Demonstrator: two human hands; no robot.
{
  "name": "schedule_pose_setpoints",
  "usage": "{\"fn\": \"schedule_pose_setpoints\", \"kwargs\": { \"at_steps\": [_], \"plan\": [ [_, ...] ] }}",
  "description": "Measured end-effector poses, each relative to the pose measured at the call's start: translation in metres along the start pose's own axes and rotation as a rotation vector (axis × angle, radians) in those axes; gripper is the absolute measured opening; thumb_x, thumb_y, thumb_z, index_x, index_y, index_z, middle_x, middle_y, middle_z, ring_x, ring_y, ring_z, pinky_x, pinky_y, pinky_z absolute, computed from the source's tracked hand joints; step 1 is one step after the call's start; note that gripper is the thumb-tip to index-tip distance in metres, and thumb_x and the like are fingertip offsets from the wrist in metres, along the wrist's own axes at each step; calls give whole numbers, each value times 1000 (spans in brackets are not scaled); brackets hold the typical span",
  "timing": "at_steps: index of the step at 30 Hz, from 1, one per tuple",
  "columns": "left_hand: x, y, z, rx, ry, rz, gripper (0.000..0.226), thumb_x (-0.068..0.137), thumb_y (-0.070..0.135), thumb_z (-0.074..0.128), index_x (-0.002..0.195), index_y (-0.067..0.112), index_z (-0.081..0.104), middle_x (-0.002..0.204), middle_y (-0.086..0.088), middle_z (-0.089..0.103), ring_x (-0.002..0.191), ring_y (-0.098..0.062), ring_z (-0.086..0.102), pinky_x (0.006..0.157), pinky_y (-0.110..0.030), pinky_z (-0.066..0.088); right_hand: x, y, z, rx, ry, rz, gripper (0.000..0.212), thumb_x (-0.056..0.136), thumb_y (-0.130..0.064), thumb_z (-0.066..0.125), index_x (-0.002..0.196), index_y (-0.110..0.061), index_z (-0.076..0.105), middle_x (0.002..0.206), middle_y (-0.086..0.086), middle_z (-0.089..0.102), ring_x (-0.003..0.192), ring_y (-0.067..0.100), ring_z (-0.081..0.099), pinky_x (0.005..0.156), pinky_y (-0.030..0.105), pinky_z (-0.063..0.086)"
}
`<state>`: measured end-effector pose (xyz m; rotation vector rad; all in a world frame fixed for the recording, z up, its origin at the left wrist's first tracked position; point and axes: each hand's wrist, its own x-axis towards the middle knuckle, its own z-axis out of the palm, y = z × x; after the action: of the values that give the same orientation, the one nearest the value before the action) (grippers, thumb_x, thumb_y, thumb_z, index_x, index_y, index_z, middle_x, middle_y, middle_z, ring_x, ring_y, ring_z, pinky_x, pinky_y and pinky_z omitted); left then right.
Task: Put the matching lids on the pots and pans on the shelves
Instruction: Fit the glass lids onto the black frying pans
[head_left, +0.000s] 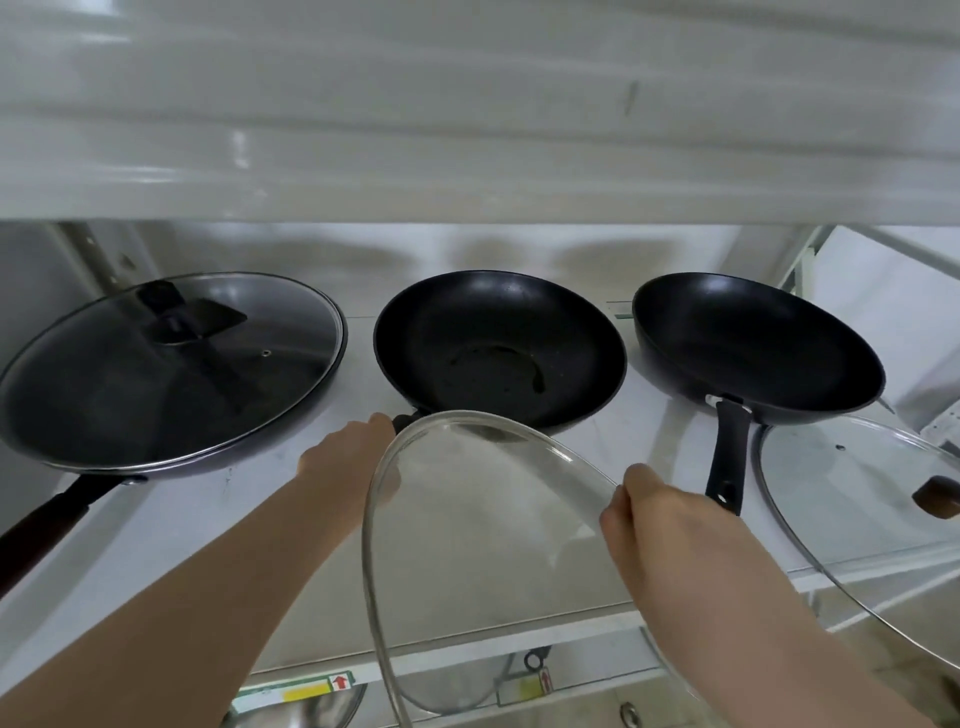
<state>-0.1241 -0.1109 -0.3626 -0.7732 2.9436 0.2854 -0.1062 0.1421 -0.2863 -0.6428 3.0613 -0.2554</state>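
While the left hand (347, 457) closes on the middle wok's (498, 353) handle, the right hand (660, 530) pinches the glass lid's (488, 545) rim, tilted before it. Level it and centre it over the rim, steadying the wok on the shelf (171, 519)

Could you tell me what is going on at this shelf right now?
A person is fitting glass lids onto black pans lined up on a white shelf. The left pan already wears its lid. The right hand holds a clear glass lid by its rim, tilted, in front of the uncovered middle pan, whose handle the left hand is reaching or holding. The right pan is also uncovered, and another glass lid lies beside it at the shelf's right edge.
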Motion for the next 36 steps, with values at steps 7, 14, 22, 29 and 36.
{"fn": "schedule_pose_setpoints", "kwargs": {
  "at_steps": [7, 14, 22, 29, 36],
  "plan": [
    [2, -1, 1, 62, 18, 41, 18, 92, 22, 48, 108, 15, 47, 106, -5, 61, 91, -25, 60, 79, -35, 49, 64, -14, -29, 195, 178, 19, 33, 95, -24, 42, 66, -10, 43, 58, 6, 50, 52, 24, 50, 45, 30, 35],
    [3, -6, -3, -37, -27, 36, 17, 98, 30, 40, 108, 18, 45, 105, -2, 56, 103, -21, 60, 76, -29, 41, 161, -45, -5, 11, 325, -55, 27, 101, -30, 35, 90, -11, 50, 72, 3, 54, 67, 25, 53, 60, 29, 36],
    [-4, -3, -6, -42, -36, 31, 22, 92, 16, 52, 113, 11, 46, 94, -4, 54, 89, -23, 60, 76, -34, 48, 225, -54, 25, 83, 437, -49, 33, 97, -34, 48, 100, -4, 59, 100, 18, 66, 95, 36, 63, 71, 34, 42],
    [-3, 2, -6, -38, -89, -17, 33, 89, 8, 54, 120, 9, 42, 114, -7, 59, 104, -25, 62, 84, -36, 49, 252, -60, 35, 257, 270, 99, 46, 87, -39, 66, 104, 2, 56, 105, 21, 65, 100, 36, 61, 69, 35, 40],
    [-6, 1, -7, -37, -112, -6, 34, 89, 8, 53, 121, 7, 41, 117, -10, 58, 106, -27, 61, 88, -39, 51, 260, -64, 42, 243, 259, 111, 36, 94, -26, 59, 113, 4, 59, 122, 21, 57, 108, 35, 58, 85, 34, 45]
  ]
}}
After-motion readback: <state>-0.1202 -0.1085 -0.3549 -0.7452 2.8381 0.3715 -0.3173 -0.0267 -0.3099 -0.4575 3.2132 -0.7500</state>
